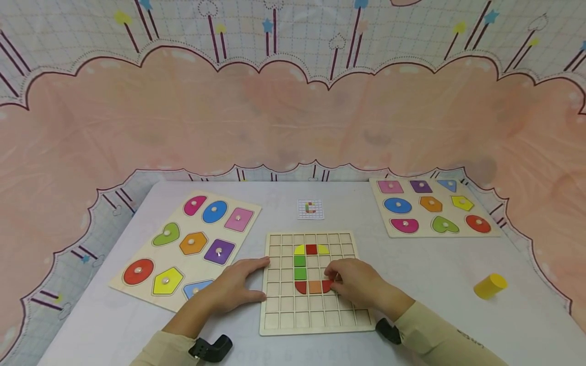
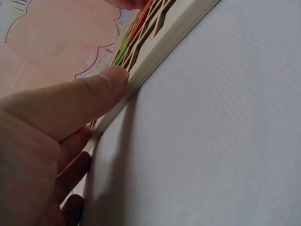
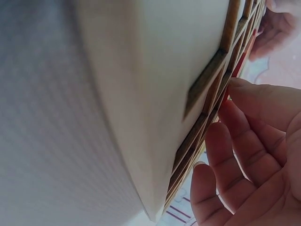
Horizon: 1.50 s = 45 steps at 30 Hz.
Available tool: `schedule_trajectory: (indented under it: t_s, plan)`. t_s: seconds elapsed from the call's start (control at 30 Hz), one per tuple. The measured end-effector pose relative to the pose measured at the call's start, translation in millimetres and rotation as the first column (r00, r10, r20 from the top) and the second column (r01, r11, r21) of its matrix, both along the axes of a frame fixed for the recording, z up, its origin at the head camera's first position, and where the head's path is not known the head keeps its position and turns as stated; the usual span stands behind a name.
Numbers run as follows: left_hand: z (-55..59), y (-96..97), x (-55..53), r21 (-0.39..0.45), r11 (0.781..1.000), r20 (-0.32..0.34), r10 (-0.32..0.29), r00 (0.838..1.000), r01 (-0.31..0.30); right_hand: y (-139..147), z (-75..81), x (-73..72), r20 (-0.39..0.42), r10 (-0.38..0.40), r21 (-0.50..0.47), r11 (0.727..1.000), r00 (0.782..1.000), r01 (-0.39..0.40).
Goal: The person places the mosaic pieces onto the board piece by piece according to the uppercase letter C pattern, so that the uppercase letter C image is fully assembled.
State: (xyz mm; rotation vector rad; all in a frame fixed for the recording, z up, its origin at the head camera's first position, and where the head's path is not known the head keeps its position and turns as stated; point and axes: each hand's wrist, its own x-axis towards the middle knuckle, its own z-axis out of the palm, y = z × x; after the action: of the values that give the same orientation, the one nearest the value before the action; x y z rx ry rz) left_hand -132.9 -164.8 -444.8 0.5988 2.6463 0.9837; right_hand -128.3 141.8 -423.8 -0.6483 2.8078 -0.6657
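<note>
A wooden grid board lies in the middle of the white table. Colored tiles in its cells form a C: yellow rounded tiles beside a red square on top, green squares down the left, and an orange square between red rounded tiles at the bottom. My right hand pinches the red rounded tile at the bottom right, thumb and forefinger close over its cell. With relaxed fingers, my left hand rests against the board's left edge, its thumb touching the rim.
A small pattern card lies behind the board. One shape puzzle board sits at the left, partly behind the left hand, and another at the back right. A yellow cylinder lies at the right.
</note>
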Motion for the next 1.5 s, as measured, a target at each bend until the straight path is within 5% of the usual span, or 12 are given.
schedule_trajectory:
  t_s: [0.67,1.07,1.33,1.5]
  plan:
    - [-3.7,-0.9,0.3,0.002,1.000,0.008,0.012,1.000,-0.012,7.9,1.5,4.3,0.057,-0.011,-0.056,0.998,0.998,0.014]
    - [9.4,3.7,-5.6,-0.029,1.000,-0.030,0.008,1.000,-0.009,27.2,21.0,6.8,0.088,-0.178,-0.072,0.980,0.980,0.185]
    - [28.5,-0.8,-9.0,-0.109,0.989,-0.137,0.085,0.987,-0.100,51.4,34.3,10.2,-0.088,-0.207,-0.010,0.978,0.974,0.207]
    - [38.1,-7.5,-10.3,-0.163,0.973,-0.269,0.118,0.956,-0.166,60.5,39.8,10.8,-0.235,-0.210,0.045,0.973,0.949,0.226]
